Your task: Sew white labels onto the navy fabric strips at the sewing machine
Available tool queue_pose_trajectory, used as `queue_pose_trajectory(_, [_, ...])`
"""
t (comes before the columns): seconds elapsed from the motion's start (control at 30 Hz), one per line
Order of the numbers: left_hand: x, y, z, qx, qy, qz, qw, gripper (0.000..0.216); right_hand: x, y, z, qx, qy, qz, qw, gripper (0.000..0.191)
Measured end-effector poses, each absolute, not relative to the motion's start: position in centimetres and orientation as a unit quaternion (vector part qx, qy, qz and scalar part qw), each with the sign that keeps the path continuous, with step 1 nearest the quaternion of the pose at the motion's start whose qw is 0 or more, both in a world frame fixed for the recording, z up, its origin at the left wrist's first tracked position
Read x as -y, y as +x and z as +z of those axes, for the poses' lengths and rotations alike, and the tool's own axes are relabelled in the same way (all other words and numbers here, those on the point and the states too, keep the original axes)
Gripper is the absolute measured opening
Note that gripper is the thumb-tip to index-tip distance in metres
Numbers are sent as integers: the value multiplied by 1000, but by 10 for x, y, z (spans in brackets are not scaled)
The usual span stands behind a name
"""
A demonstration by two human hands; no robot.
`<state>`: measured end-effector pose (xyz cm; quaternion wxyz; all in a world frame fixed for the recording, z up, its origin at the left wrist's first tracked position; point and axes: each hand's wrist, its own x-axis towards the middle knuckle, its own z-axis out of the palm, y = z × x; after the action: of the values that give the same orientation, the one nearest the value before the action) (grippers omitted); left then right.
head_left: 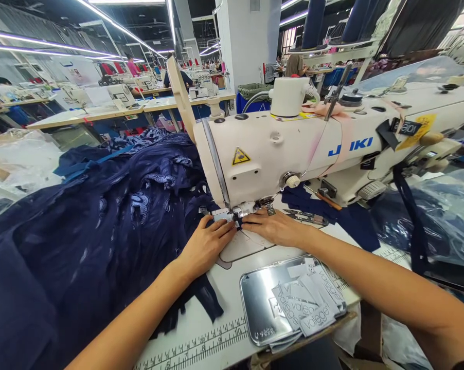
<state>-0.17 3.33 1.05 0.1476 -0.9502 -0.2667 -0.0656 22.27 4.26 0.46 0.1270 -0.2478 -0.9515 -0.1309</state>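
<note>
My left hand (207,244) lies flat, fingers stretched toward the presser foot (237,211) of a white Juki sewing machine (293,149). It presses a small piece on the needle plate at the edge of the dark navy patterned fabric (101,226). My right hand (274,226) rests flat on the other side of the foot, fingertips touching the same small piece under the needle. Neither hand grips anything. What exactly lies under the foot is too small to make out.
A shiny metal tray (259,303) holding several white labels sits at the table's front edge. A ruler strip (201,344) runs along the table front. Clear plastic bags (444,216) lie at right, more navy pieces (351,218) behind the machine. Other workstations and people stand far back.
</note>
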Motion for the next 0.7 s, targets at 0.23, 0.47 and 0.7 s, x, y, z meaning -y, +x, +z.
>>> queue_pose_trajectory(0.23, [-34, -1, 11, 276, -950, -55, 132, 37, -44, 224, -1, 950, -247, -136, 133, 30])
queue_pose_trajectory(0.47, [-33, -1, 12, 279, -950, -46, 135, 39, -42, 221, -1, 946, -254, -149, 135, 28])
queue_pose_trajectory(0.7, [-37, -2, 11, 288, -944, -38, 155, 36, -42, 218, 0, 940, -262, -158, 151, 28])
